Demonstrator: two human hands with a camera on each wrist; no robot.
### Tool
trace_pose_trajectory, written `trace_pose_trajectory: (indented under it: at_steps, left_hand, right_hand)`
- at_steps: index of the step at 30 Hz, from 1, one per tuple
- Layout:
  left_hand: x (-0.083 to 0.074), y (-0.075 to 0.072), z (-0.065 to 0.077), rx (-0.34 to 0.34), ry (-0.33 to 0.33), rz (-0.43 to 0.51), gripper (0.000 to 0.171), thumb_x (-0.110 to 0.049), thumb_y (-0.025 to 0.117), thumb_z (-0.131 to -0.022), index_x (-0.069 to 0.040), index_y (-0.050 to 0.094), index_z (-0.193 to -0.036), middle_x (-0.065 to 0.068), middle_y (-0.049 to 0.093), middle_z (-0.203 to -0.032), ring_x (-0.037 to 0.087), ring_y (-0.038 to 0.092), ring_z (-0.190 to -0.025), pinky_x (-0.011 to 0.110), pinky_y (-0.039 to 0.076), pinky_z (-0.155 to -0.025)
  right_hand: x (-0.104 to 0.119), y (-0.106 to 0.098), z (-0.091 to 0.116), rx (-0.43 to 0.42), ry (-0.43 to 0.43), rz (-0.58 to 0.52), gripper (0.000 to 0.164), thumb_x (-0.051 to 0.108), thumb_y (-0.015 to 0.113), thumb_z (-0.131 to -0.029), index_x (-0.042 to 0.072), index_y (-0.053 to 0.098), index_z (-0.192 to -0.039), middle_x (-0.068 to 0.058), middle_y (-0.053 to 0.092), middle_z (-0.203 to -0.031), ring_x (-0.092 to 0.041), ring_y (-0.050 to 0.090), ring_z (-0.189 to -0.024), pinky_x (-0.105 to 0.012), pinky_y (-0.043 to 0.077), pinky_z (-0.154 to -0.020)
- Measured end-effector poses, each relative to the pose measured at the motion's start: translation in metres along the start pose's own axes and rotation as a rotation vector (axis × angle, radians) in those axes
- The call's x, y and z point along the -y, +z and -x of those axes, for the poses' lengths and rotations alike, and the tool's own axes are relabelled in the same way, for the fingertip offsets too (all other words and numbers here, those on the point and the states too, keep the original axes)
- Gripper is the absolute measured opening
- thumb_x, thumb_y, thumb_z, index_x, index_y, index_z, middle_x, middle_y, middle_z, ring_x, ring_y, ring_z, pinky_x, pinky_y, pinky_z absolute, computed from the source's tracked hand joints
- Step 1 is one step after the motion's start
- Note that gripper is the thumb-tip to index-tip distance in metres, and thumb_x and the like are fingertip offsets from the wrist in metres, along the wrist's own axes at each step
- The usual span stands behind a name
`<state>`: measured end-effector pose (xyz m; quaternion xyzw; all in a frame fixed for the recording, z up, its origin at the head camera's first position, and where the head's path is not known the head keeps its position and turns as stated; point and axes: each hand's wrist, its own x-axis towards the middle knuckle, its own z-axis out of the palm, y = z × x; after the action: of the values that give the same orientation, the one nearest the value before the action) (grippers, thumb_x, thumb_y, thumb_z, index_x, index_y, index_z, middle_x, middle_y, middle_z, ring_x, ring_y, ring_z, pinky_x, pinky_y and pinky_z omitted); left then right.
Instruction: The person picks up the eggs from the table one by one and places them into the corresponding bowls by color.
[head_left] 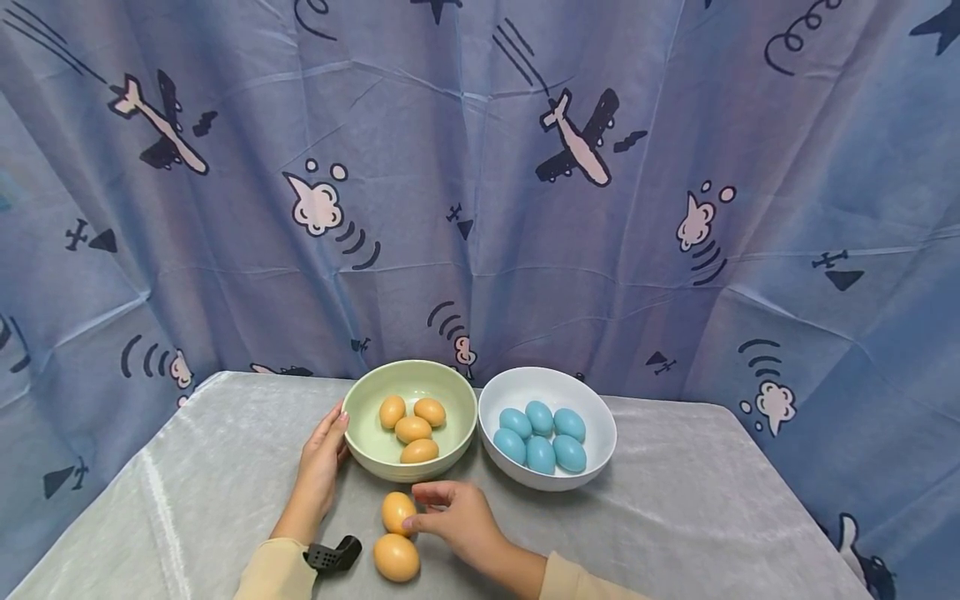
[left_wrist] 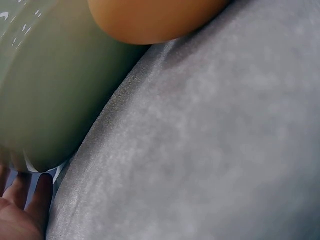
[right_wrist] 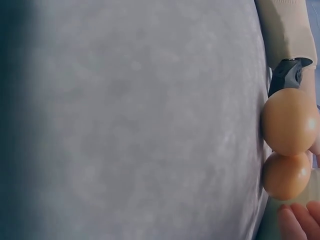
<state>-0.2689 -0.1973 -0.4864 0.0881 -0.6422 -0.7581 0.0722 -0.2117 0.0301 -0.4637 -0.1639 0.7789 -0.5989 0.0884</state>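
Observation:
In the head view, a light green bowl (head_left: pixel 360 454) holds several orange eggs (head_left: pixel 413 430). My left hand (head_left: pixel 321 458) lies along its left side, with extended fingers (left_wrist: pixel 39 197) touching the outer wall in the left wrist view. In front of the bowl, two more orange eggs lie one before the other on the cloth. My right hand (head_left: pixel 467 521) is beside the farther egg (head_left: pixel 396 512); its thumb overlaps that egg's right edge, and its fingers arch just past it. The nearer egg (head_left: pixel 396 557) sits close to the first, untouched by either hand.
A white bowl (head_left: pixel 504 472) with several blue eggs (head_left: pixel 540 455) stands right of the green bowl. Both are on a table with a grey cloth (head_left: pixel 690 500). Behind hangs a blue curtain (head_left: pixel 420 167). A black wrist device (head_left: pixel 333 554) juts from my left wrist near the loose eggs.

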Motion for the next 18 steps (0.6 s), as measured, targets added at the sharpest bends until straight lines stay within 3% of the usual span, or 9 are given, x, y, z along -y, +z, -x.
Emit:
trace_pose_trajectory:
  at_steps: [7,18]
  left_hand:
    - [-0.0005,0.0003,0.0009,-0.004,-0.003,-0.004,0.065,-0.046,0.046,-0.104,-0.014,0.028,-0.158,0.004,0.028,-0.164,0.024,0.034,-0.148,0.011,0.040,-0.095]
    - [-0.0009,0.0004,0.0006,0.000,-0.008,0.003,0.064,-0.045,0.045,-0.105,-0.015,0.028,-0.158,0.003,0.029,-0.164,0.024,0.035,-0.147,0.009,0.041,-0.093]
  right_hand:
    - [0.0014,0.0032,-0.0012,-0.005,0.019,0.018,0.037,0.004,0.085,-0.073,-0.004,0.074,-0.107,-0.016,0.076,-0.106,-0.031,0.071,-0.102,-0.034,0.059,-0.087]
    - [-0.0004,0.0087,-0.0041,-0.021,0.009,0.016,0.037,0.004,0.086,-0.072,-0.004,0.075,-0.106,-0.014,0.077,-0.102,-0.021,0.071,-0.094,-0.018,0.055,-0.073]
